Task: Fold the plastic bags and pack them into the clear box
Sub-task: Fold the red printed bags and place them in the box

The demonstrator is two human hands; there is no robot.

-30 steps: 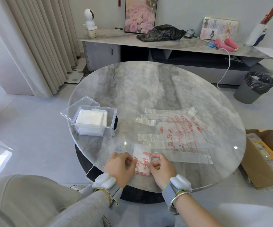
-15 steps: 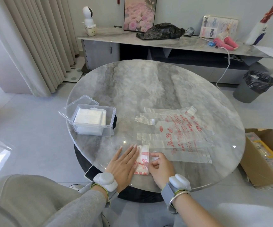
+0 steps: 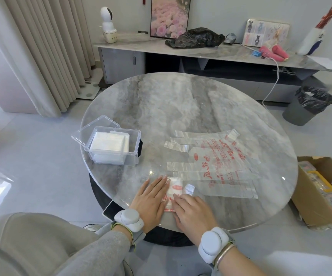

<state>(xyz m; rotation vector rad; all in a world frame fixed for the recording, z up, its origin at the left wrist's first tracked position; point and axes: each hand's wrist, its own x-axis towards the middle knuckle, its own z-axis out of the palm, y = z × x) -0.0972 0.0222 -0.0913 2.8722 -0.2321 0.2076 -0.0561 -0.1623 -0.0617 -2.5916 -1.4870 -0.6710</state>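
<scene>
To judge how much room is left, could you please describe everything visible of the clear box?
The clear box is a rectangular, transparent plastic tub standing upright on the left part of the round marble-look table. Its lid is open, tilted at the far left side. A black latch shows on its right end. Stacked folded white bags fill most of it.

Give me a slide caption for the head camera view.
Left hand and right hand flatten a folded bag near the clear box.
</scene>
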